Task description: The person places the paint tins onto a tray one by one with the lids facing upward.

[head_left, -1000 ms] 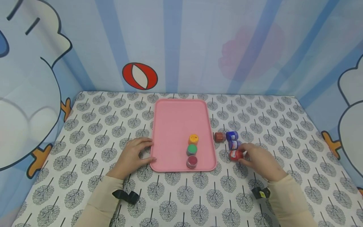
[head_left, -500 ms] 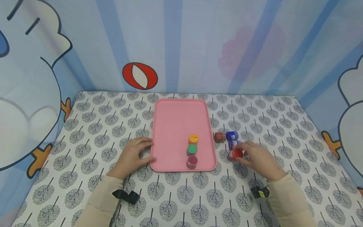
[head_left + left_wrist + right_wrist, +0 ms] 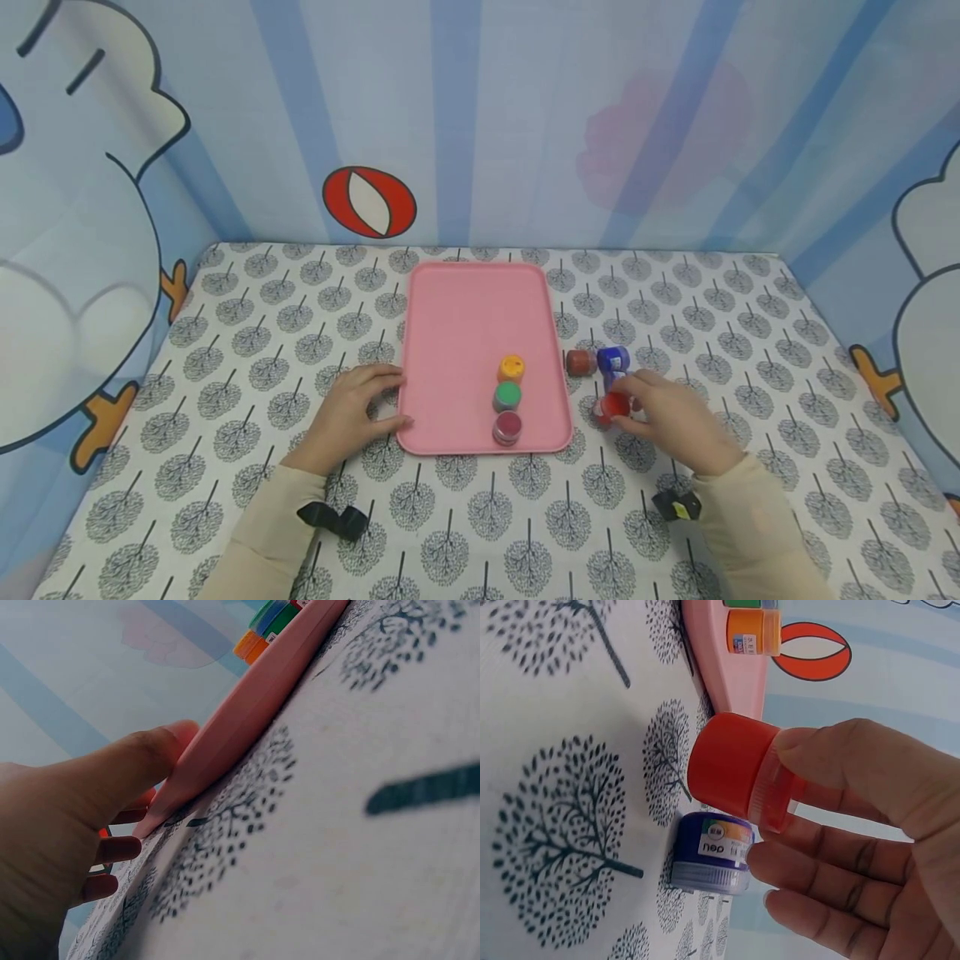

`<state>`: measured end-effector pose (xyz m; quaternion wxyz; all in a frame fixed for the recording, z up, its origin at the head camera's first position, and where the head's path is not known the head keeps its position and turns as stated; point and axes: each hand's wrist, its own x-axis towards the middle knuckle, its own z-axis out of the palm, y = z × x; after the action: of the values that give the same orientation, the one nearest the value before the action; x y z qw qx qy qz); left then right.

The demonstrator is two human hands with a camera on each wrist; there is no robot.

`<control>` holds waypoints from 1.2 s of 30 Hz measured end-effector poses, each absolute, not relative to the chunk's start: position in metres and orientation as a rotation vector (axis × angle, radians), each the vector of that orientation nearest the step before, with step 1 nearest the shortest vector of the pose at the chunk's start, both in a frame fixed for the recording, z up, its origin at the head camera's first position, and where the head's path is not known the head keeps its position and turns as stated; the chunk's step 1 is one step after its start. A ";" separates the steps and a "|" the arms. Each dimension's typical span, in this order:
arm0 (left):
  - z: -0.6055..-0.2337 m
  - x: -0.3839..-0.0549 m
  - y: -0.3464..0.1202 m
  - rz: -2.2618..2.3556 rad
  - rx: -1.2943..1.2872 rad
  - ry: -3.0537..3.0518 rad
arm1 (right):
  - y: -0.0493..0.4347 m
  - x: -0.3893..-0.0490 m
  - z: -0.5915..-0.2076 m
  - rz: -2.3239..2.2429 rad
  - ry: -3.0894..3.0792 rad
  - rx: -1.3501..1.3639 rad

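Observation:
My right hand (image 3: pixel 681 421) pinches a red paint jar (image 3: pixel 617 406) between thumb and fingers, gripping it round its clear lid in the right wrist view. The jar appears tilted, just right of the pink tray (image 3: pixel 465 317). Close beside the fingers lies a purple paint jar (image 3: pixel 712 844), partly hidden by the hand in the head view. My left hand (image 3: pixel 348 417) rests at the tray's left edge, its thumb touching the rim (image 3: pixel 217 742) and its fingers loosely bent. On the tray stand a yellow-orange jar (image 3: pixel 512 367), a green jar (image 3: pixel 507 396) and a dark red jar (image 3: pixel 507 427) in a column.
A brown jar (image 3: pixel 581 362) and a blue jar (image 3: pixel 613 359) lie on the tree-patterned tablecloth (image 3: pixel 480 517), behind the right hand. A printed curtain (image 3: pixel 510 125) hangs behind the table and along its sides.
My right hand has taken the red jar a little to the left, towards the tray, and the jar has turned from lying on its side. The left hand and tray have stayed put.

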<state>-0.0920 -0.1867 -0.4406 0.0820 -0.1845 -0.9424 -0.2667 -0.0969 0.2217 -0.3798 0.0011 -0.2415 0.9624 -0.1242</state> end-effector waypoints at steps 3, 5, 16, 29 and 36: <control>-0.441 -0.092 -0.187 -0.798 -0.553 -2.816 | 0.220 -0.098 -0.380 -0.394 3.019 -0.760; -0.441 -0.093 -0.187 -0.802 -0.555 -2.812 | 0.219 -0.098 -0.380 -0.396 3.019 -0.762; -0.441 -0.093 -0.187 -0.794 -0.558 -2.810 | 0.214 -0.098 -0.378 -0.384 3.009 -0.782; -0.441 -0.092 -0.187 -0.796 -0.556 -2.806 | 0.206 -0.097 -0.377 -0.363 3.024 -0.848; -0.440 -0.092 -0.187 -0.801 -0.548 -2.828 | 0.202 -0.098 -0.377 -0.367 3.024 -0.850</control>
<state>-0.0920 -0.1869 -0.4402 0.0760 -0.1827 -0.9431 -0.2672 -0.0980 0.2017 -0.3767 -0.0108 -0.2689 0.9561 -0.1161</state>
